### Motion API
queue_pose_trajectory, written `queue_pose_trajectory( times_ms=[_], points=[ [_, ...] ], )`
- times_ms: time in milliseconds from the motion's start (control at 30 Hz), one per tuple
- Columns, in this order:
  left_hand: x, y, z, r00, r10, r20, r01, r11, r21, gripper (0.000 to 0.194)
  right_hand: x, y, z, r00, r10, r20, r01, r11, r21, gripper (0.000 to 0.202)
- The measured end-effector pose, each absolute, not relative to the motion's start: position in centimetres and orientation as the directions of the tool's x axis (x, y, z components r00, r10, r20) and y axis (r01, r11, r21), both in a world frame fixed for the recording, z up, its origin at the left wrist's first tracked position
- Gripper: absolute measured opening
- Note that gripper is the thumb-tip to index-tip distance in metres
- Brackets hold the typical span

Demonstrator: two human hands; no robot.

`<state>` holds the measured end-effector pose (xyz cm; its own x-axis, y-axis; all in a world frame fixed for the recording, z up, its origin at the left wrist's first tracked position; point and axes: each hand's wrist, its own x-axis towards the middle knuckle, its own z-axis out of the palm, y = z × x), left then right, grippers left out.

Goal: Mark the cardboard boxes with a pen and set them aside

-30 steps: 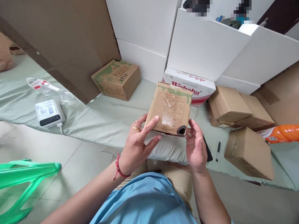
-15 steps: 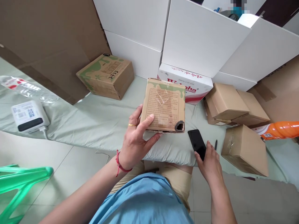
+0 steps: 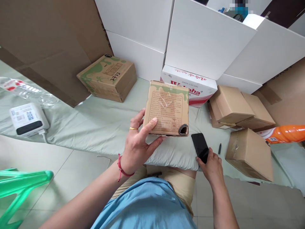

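The left hand [image 3: 138,138] grips a cardboard box [image 3: 168,108] at its 7 o'clock corner, finger [image 3: 152,121] on the printed face [image 3: 164,113], thumb [image 3: 157,142] at the near edge, presumably steadying it single-handed while the right hand [image 3: 213,168] grasps a phone [image 3: 200,146] lying on green cloth [image 3: 102,122] at the box's 5 o'clock.

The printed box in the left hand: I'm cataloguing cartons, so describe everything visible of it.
The box looks like brown cardboard, with green drips along its far edge, small framed print and shiny clear tape on its upward face. A dark-rimmed hole opens at the near right corner. The left hand holds its near left part, one finger on that face, thumb at the near edge. Whether it rests on the cloth is unclear.
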<state>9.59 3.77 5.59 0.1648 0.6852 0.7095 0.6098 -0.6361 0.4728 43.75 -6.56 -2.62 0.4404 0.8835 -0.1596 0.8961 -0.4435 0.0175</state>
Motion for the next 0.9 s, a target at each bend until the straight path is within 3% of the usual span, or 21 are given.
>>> queue_pose_trajectory(
  times_ms=[133,400,567,733,900],
  points=[
    [9.7,3.8,5.5,0.151,0.656,0.74,0.591,-0.659,0.464,0.065,43.0,-6.0,-2.7,0.487,0.854,-0.185,0.867,-0.498,-0.022,0.09],
    [9.8,4.3,5.9,0.168,0.623,0.764,0.59,-0.684,0.428,0.069,43.9,-5.3,-3.2,0.482,0.828,-0.285,0.731,-0.56,-0.39,0.105],
    [10.1,4.3,5.7,0.146,0.607,0.781,0.594,-0.685,0.422,0.069,43.1,-5.6,-1.8,0.555,0.796,-0.242,0.546,-0.568,-0.616,0.105],
    [10.3,4.2,5.4,0.14,0.6,0.788,0.603,-0.683,0.413,0.069,39.3,-8.0,3.7,0.597,0.801,0.036,0.511,-0.345,-0.787,0.105],
    [10.6,4.1,5.2,0.111,0.595,0.796,0.626,-0.664,0.409,0.071,32.9,-8.6,9.9,0.443,0.804,0.397,0.723,-0.058,-0.688,0.096]
  ],
)
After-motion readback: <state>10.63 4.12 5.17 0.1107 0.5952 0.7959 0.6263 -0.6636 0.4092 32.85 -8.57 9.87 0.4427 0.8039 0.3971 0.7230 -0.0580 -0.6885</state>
